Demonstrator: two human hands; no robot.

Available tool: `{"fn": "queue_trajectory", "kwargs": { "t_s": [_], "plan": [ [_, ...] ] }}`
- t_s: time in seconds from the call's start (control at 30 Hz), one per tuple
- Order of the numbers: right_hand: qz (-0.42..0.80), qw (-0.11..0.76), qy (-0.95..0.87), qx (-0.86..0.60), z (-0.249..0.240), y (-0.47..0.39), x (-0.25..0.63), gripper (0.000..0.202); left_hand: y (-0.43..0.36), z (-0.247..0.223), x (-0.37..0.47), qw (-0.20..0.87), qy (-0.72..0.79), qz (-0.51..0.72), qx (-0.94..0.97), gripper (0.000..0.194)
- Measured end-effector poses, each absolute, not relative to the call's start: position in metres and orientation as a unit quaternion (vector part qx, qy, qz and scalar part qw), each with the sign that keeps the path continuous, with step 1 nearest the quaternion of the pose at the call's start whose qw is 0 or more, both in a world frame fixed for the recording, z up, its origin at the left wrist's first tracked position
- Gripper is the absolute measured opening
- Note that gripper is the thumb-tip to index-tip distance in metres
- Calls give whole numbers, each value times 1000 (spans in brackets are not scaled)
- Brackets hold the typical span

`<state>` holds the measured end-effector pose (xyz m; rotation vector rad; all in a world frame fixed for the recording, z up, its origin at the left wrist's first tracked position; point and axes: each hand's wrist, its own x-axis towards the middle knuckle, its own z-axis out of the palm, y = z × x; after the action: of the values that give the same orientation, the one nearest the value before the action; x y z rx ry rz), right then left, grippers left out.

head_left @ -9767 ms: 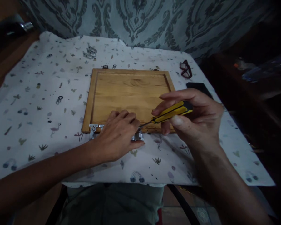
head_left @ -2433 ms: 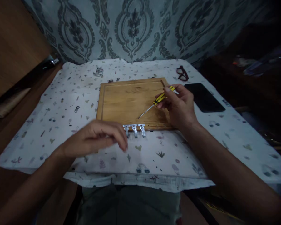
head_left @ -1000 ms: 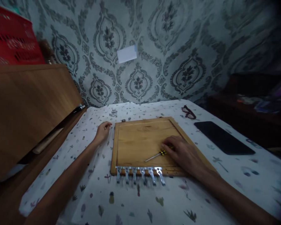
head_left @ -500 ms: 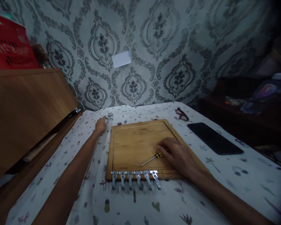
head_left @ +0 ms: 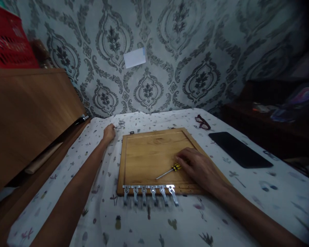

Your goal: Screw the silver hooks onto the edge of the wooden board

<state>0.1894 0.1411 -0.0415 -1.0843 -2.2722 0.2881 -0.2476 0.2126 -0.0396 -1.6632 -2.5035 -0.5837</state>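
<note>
A wooden board (head_left: 146, 154) with a grooved border lies flat on the cloth. Along its near edge sits a row of several silver metal hooks (head_left: 144, 189), their ends hanging over the edge. My right hand (head_left: 195, 168) rests on the right part of the board, curled over the handle of a yellow-and-black screwdriver (head_left: 176, 167), whose shaft points left toward the hooks. Beyond the board's far left corner, my left hand (head_left: 109, 133) has its fingers pinched together beside a small cluster of shiny pieces (head_left: 121, 124). Whatever its fingertips hold is too small to make out.
Right of the board lie a black phone-like slab (head_left: 239, 149) and dark-framed glasses (head_left: 202, 122). A wooden cabinet (head_left: 36, 103) with a red basket (head_left: 10, 41) on top stands left. Patterned wallpaper bearing a white paper (head_left: 134, 58) rises behind. A plastic bottle (head_left: 302, 97) is at right.
The camera view has shifted slightly. My left hand's fingers have drawn together by the shiny pieces. My right hand and the screwdriver stay in about the same place on the board.
</note>
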Motion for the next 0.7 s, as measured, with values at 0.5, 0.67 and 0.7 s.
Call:
{"fn": "queue_trajectory", "kwargs": {
  "t_s": [0.5,0.67,0.7],
  "plan": [
    [114,287,-861,-405,-42,143,191,24,219,-23,-245,64,-812,-116,-568,38],
    [114,282,-860,-410,-41,143,190,23,218,-19,-241,80,-811,-61,-576,38],
    [115,281,-860,-410,-40,142,189,22,217,-19,-240,83,-810,-53,-578,38]
  ]
}}
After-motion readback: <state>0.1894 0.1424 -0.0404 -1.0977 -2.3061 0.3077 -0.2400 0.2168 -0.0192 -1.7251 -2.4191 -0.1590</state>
